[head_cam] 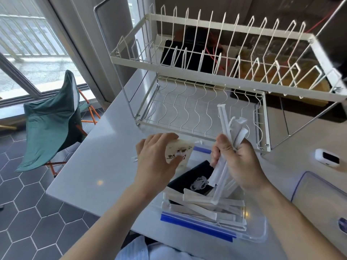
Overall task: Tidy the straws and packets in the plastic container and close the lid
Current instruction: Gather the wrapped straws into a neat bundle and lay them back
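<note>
White straws point(228, 136) in right grip point(237, 162), above clear container point(260, 235) near table edge

- Your right hand point(237, 162) covers the middle of the bundle of wrapped straws point(232, 128) it grips, so you cannot count them.
- Your left hand point(155, 158) hides part of the pale packet point(185, 147); its print is too blurred to read.
- The plastic container point(260, 235) has its far wall hidden behind both hands, and loose straws cover most of the dark packet point(193, 175) inside.
- At 3 o'clock, the clear lid point(319, 196) runs off the picture's edge.
- Just beyond it, the small white device point(326, 157) on the desk point(93, 166) is too small to identify.
- At 12 o'clock, the things behind the dish rack point(206, 76) are dim and blurred.
</note>
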